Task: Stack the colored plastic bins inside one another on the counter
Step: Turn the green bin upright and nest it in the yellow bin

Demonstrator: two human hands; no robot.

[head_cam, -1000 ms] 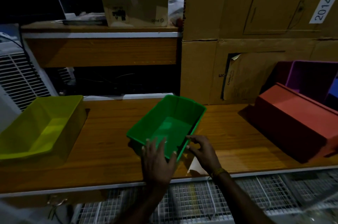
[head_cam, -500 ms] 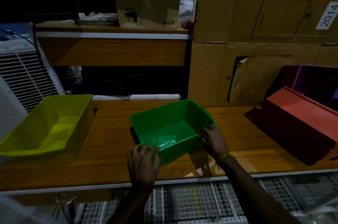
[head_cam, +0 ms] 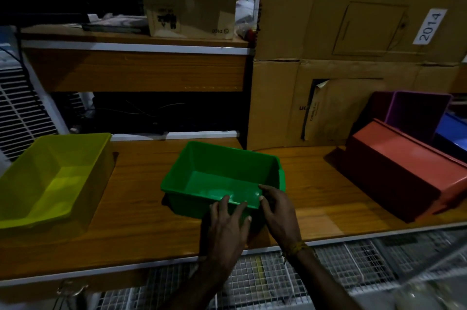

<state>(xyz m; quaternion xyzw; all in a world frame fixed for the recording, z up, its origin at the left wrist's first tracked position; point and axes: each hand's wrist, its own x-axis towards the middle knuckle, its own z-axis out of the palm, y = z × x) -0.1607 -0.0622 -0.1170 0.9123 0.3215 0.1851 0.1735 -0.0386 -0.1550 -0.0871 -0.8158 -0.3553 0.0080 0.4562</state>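
A dim storeroom: cardboard boxes (head_cam: 353, 31) are piling up beside wooden shelving (head_cam: 136, 69) and a worktop (head_cam: 141, 221).

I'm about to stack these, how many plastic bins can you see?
5: yellow bin left, green bin centre, red bin overturned at right, purple bin and blue bin behind it. More may be hidden.

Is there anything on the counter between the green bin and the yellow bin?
No, nothing visible. Only bare wooden counter lies between the green bin and the yellow bin.
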